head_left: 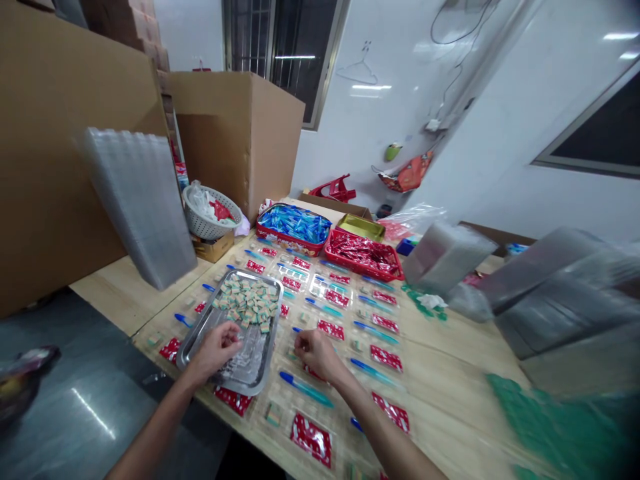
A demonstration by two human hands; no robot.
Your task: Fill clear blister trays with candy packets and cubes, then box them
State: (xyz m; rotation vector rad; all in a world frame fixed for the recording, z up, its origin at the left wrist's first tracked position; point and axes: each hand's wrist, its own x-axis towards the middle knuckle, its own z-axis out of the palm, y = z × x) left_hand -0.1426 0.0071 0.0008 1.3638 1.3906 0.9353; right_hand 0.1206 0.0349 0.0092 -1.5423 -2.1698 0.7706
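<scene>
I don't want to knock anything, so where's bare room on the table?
The biggest bare patch is at right, between the red packets and the green material. A smaller one lies between the tall plastic stack and the table's left edge. It's crowded around the metal tray, with pens and packets.

No word, number or sign can be read here. The red packets to the right of the metal tray carry white marks, and the red tin beyond it carries small decoration, all illegible.
</scene>
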